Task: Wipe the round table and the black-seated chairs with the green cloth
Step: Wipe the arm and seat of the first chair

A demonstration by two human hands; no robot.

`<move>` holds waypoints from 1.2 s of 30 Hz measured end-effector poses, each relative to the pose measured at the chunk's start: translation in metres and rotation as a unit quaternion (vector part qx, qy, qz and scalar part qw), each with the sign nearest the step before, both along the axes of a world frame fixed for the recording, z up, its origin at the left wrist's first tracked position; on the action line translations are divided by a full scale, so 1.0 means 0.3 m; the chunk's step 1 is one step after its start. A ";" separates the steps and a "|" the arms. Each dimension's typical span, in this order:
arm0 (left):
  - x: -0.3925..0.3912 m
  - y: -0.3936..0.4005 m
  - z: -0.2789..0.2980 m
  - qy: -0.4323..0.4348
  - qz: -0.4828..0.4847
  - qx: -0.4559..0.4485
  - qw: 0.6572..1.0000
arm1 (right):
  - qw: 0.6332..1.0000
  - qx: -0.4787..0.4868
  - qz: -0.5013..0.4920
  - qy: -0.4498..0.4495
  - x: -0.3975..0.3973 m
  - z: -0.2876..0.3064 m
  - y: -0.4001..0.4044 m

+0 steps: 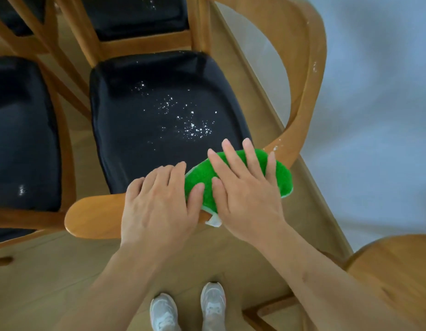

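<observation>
A wooden chair with a black seat (pixel 154 111) stands below me, white specks scattered over the middle of the seat. The green cloth (pixel 281 177) lies draped over the chair's curved wooden backrest (pixel 95 216) at its near right part. My right hand (pixel 245 187) presses flat on the cloth with fingers spread. My left hand (pixel 159 199) rests on the backrest just left of it, fingers curled over the rail and thumb touching the cloth's edge. The round table (pixel 393 271) shows only as a wooden edge at the lower right.
Another black-seated chair (pixel 20 139) stands at the left, and two more seats (pixel 135 15) lie behind. The backrest's rail curves up along the right (pixel 310 68), with white specks on it. A white wall (pixel 374 115) runs along the right. My shoes (pixel 188 309) stand on the wood floor.
</observation>
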State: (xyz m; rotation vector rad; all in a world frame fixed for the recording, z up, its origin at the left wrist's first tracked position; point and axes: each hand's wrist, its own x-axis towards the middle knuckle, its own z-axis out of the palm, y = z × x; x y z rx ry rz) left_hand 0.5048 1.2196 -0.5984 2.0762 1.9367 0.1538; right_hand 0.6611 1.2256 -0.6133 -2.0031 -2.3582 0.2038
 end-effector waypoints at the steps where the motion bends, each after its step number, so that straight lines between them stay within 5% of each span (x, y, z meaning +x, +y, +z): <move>1: 0.003 0.000 0.004 0.013 -0.002 -0.014 1.000 | 1.000 -0.007 -0.014 -0.010 0.042 0.000 0.018; 6: 0.008 0.007 0.019 0.021 -0.003 -0.032 0.999 | 0.995 -0.007 -0.073 -0.064 0.139 0.016 0.040; 9: 0.015 0.010 0.029 0.017 0.003 -0.026 1.000 | 0.994 -0.003 -0.110 0.004 0.036 0.015 -0.026; 14: 0.021 0.005 0.031 0.015 0.021 0.004 1.000 | 0.997 0.006 -0.037 0.073 -0.088 -0.014 -0.122; 28: 0.021 0.001 0.024 0.002 0.021 0.005 1.000 | 0.970 -0.089 -0.226 0.016 0.166 0.003 0.207; 36: 0.023 0.002 0.017 0.011 0.021 0.009 1.000 | 0.986 -0.044 -0.157 0.043 0.024 0.011 0.002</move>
